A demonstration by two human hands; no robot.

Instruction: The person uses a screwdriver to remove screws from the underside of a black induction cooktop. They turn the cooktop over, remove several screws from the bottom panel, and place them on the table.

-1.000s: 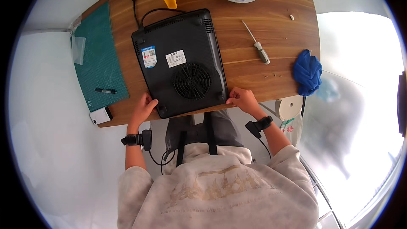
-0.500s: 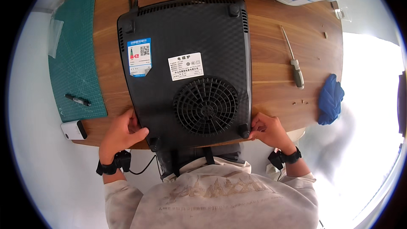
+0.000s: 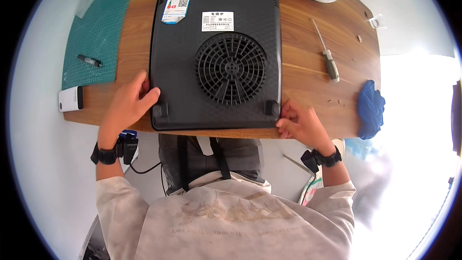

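Upturned black cooker (image 3: 216, 53): left hand (image 3: 126, 103) grips its near-left corner; right hand (image 3: 299, 124) pinches its near-right corner.

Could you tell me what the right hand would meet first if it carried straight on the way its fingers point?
The right hand points left and already touches the black cooktop's near right corner.

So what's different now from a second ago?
The head has leaned in, so the upturned black cooker fills more of the view. It now lies squarer to the table edge, nearer the person. Both hands stay on its near corners: left hand, right hand. The screwdriver, blue cloth and green mat lie as before.
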